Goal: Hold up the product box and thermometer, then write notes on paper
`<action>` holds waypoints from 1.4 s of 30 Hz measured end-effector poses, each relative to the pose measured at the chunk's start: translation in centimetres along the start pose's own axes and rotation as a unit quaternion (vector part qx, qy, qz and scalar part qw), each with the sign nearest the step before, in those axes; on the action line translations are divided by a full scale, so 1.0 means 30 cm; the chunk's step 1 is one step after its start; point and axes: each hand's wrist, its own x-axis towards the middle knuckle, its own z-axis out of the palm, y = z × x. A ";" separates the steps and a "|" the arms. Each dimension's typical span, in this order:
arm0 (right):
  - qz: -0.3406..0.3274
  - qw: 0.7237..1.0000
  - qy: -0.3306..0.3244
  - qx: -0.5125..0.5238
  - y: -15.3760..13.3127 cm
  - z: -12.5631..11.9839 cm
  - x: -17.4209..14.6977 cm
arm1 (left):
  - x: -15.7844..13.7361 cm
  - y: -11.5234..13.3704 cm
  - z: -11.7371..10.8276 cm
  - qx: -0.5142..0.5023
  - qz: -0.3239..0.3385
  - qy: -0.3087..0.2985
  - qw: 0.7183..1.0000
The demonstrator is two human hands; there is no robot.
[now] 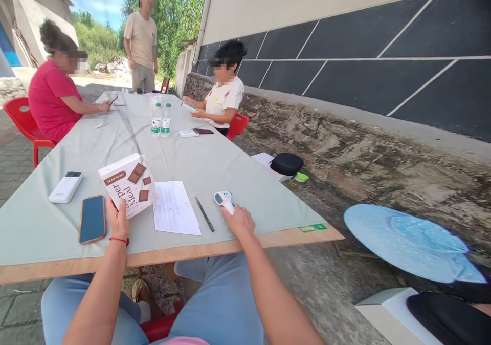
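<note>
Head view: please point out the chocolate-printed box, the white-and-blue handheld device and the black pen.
Chocolate-printed box [129,184], head view: middle of its front face.
White-and-blue handheld device [225,200], head view: its upper body.
Black pen [204,214], head view: mid-barrel.

The table [218,163] bears paper [174,209], pen [204,214], phone [92,219], two bottles [156,122] and, farther, perhaps plastic wrapping [151,99].

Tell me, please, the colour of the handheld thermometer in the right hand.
The handheld thermometer is white with blue parts, as the head view shows.

Gap between paper [174,209] and thermometer [225,200], pen [204,214] lying within, bottles [156,121] farther off
</note>
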 end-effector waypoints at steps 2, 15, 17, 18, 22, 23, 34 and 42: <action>0.004 0.991 0.020 0.133 -0.047 -0.003 -0.027 | -0.011 0.013 0.002 -0.018 -0.002 -0.012 1.000; -0.077 0.684 -0.215 0.692 -0.488 -0.124 -0.403 | -0.017 0.074 0.026 -0.009 -0.022 -0.150 0.988; -0.061 0.672 -0.215 0.705 -0.508 -0.114 -0.419 | -0.018 0.079 0.027 -0.014 -0.037 -0.156 0.987; -0.058 0.669 -0.221 0.707 -0.516 -0.107 -0.422 | -0.018 0.081 0.028 -0.013 -0.044 -0.155 0.987; -0.074 0.682 -0.246 0.685 -0.546 -0.077 -0.417 | -0.016 0.085 0.030 -0.012 -0.047 -0.158 0.986; -0.085 0.692 -0.247 0.673 -0.555 -0.068 -0.413 | -0.015 0.087 0.030 -0.014 -0.047 -0.160 0.986; -0.084 0.763 -0.203 0.607 -0.627 -0.007 -0.401 | -0.017 0.089 0.027 -0.019 -0.051 -0.162 0.985; -0.081 0.767 -0.199 0.604 -0.626 -0.010 -0.411 | -0.017 0.094 0.030 -0.027 -0.037 -0.168 0.985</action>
